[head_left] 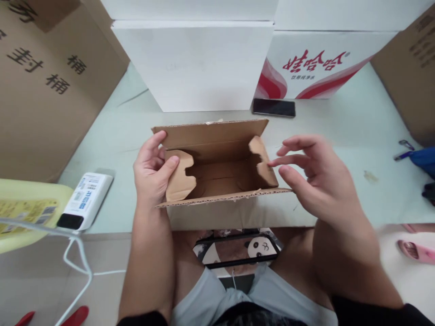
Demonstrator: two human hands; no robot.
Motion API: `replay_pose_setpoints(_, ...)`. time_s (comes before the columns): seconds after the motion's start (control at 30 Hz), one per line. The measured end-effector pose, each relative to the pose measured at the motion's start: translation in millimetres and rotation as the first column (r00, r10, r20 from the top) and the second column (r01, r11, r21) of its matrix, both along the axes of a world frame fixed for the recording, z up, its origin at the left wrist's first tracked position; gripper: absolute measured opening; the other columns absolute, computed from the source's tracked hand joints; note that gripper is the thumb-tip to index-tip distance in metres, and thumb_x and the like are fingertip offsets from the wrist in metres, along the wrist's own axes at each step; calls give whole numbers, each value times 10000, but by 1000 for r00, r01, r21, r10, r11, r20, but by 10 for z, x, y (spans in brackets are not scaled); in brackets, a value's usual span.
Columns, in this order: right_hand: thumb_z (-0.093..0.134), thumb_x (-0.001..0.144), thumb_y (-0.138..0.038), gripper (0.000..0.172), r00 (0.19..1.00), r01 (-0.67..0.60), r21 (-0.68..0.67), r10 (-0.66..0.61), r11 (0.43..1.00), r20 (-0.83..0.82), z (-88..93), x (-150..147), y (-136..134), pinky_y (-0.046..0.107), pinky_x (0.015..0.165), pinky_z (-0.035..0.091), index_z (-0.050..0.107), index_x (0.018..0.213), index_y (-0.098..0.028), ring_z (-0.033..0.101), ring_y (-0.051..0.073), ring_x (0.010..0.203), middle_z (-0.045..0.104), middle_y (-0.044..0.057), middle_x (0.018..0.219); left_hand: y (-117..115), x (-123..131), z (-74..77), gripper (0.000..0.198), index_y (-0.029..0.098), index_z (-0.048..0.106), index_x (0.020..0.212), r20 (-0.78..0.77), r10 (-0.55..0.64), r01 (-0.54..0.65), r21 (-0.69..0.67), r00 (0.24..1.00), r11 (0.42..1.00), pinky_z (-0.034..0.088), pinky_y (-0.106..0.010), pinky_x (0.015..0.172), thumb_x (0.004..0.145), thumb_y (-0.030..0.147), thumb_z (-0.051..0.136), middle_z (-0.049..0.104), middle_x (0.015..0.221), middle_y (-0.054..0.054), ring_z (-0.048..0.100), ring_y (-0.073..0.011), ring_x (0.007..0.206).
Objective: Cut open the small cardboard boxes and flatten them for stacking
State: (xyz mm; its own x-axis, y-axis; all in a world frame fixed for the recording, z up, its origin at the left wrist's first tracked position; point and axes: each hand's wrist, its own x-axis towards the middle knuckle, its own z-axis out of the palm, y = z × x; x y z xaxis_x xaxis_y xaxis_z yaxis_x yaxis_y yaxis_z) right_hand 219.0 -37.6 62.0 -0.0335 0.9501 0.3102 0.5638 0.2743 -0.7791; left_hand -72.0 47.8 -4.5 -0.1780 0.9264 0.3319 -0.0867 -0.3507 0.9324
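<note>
Open box [220, 151], centre of the frame, held at its left end.
The left hand [151, 170] grips that end, thumb over the flap [181, 179]; the box looks light, fairly stiff and easily creased, best held by its end walls. The right hand [314, 174] has fingers loosely spread, one tip seemingly at the right flap [261, 151]. Beneath lies a smooth, pale tabletop [380, 140]: white device [86, 199] at left, phone [274, 107] right of upper centre.

Inside of box [220, 174] partly hidden by flap [180, 176]. Left carton [64, 131], yellow container [37, 188] cut off at left edge. Right carton [404, 77]: print blurred. White device [86, 199]: label too small to read.
</note>
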Motion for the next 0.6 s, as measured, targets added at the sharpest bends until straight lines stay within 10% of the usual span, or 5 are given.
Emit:
replay_pose_setpoints(0.2, 532, 978, -649, 487, 921, -380, 92, 386, 921, -58, -244, 33, 160, 378, 943, 585, 566, 1273, -262, 724, 220, 1043, 740, 69, 1110, 10, 20, 6, 479, 345, 774, 1101, 19, -27, 27, -2, 999, 1000, 565, -316, 730, 654, 416, 929, 760, 1072, 13, 682, -201, 981)
replay_pose_setpoints(0.4, 722, 860, -597, 833, 987, -32, 166, 57, 986, -150, -788, 23, 387, 497, 1077, 545, 297, 1538, -366, 465, 311, 1467, 379, 117, 1617, -12, 6, -1, 408, 256, 686, 814, 180, -209, 195, 94, 961, 976, 562, -404, 841, 736, 655, 726, 705, 983, -51, 673, -265, 976)
replay_pose_setpoints(0.6, 640, 905, -640, 877, 952, -158, 137, 188, 978, -243, -916, 1, 485, 583, 1215, 419, 169, 1612, -422, 427, 312, 1507, 340, 69, 1676, 44, -24, -125, 553, 307, 502, 918, -55, -201, 208, 266, 978, 941, 509, -431, 1024, 628, 577, 888, 703, 981, 33, 687, -236, 1039)
